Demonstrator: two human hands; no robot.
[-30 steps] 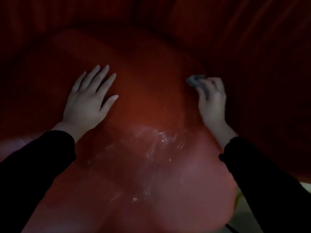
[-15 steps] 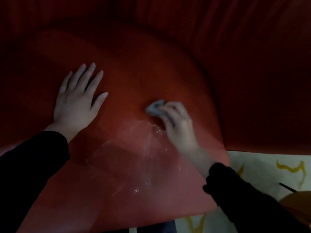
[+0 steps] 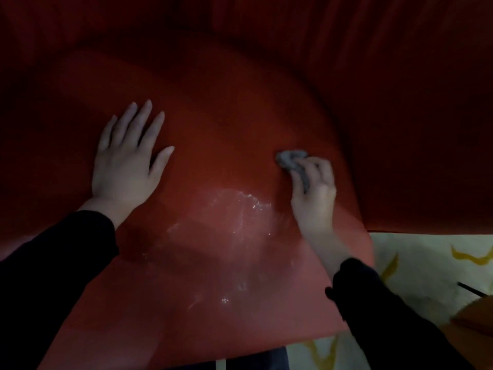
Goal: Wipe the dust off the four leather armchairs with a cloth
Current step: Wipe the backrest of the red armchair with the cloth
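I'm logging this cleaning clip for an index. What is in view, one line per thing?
armchair: one, red leather, fills most of the view
whitish marks: one patch, mid-seat, nearer the camera than the cloth
cloth: one, grey, bunched, on the seat at right
floor: pale with a yellow pattern, lower right beside the seat
orange object: one, cut off at the right edge; cannot tell what it is
sleeves: two, black, reaching in from the bottom corners
left hand: flat on the seat, fingers spread, holds nothing
right hand: grips the cloth against the seat
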